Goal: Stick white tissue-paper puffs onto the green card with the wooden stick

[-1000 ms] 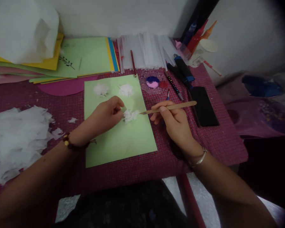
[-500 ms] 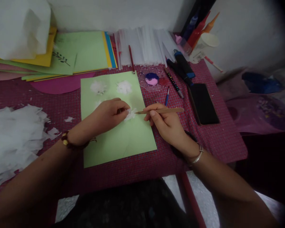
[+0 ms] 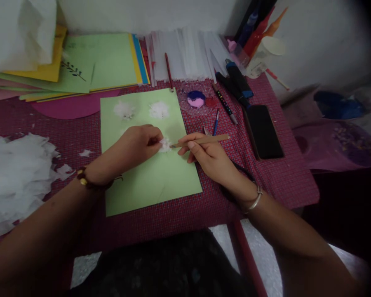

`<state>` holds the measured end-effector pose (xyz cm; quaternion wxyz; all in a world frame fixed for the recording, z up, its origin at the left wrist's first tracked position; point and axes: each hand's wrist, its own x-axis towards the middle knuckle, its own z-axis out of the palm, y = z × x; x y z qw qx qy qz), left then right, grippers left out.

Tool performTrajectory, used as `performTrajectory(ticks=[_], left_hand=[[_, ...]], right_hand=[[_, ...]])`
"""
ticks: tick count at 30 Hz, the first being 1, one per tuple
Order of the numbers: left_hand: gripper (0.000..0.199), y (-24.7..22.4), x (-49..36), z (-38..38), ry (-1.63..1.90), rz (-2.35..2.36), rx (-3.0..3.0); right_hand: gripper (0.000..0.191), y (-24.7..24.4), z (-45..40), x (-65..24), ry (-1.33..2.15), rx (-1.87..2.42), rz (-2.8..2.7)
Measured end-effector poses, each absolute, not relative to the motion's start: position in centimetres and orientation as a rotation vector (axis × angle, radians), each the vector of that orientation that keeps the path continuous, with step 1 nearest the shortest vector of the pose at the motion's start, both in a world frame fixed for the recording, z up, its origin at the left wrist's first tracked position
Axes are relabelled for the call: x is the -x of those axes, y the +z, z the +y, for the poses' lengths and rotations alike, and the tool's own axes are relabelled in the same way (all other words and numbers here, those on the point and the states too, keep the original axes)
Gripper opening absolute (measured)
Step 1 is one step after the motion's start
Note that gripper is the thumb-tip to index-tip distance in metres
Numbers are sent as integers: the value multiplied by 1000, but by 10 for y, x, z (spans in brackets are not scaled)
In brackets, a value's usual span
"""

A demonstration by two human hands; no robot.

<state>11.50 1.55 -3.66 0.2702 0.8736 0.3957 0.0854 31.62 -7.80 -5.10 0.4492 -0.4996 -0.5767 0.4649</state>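
A light green sheet [image 3: 148,181] lies on the table under my hands. My left hand [image 3: 140,142] rests over its middle, thumb and fingers pinched at a small white paper tuft [image 3: 165,145]. In my right hand [image 3: 205,154] is a slim tan pencil-like stick [image 3: 214,139], held like a pen, with its dark pointed tip at the tuft's right side. Two fluffy white paper tufts, one at the left [image 3: 124,110] and one at the right [image 3: 159,110], sit on the upper part of the sheet. My left hand hides part of the sheet.
A heap of white paper pieces [image 3: 18,173] lies at left. Coloured sheets [image 3: 111,62] and white strips [image 3: 185,53] stand along the wall. A paint palette [image 3: 196,100], a marker [image 3: 225,104], a cutter [image 3: 239,78] and a black phone [image 3: 264,132] are at right.
My right hand has shifted slightly left, bringing the stick's tip closer into the white tuft. My left fingers stay pinched at it. The whole view has moved a little.
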Motion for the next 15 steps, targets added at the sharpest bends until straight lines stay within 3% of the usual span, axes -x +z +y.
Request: performTrajectory(ticks=[15], left_hand=[[34, -41, -117, 19, 222, 822, -2359]], right_hand=[[20, -40, -79, -320, 1047, 1297, -1173]])
